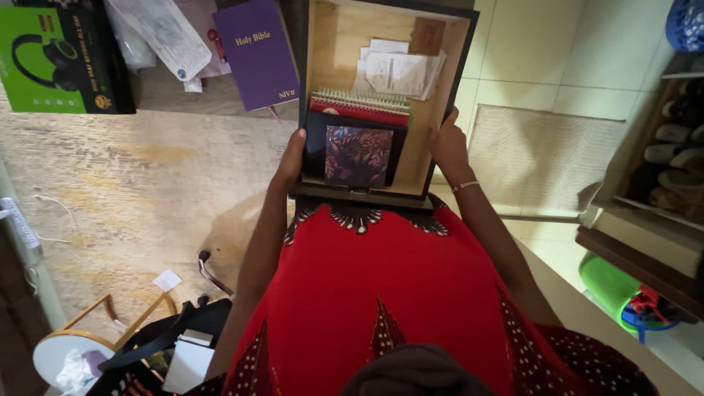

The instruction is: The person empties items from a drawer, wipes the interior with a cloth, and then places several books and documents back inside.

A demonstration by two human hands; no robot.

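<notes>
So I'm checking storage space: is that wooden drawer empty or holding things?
Holding things: the wooden drawer contains papers, spiral notebooks and a dark patterned book.

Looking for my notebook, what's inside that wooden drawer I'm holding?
Wooden drawer holds a dark patterned case, a red spiral notebook and loose papers. Anything underneath is hidden.

A green and black headphone box (55, 59) sat at the upper left of the frame; a small white label (167, 280) lay lower left.
</notes>
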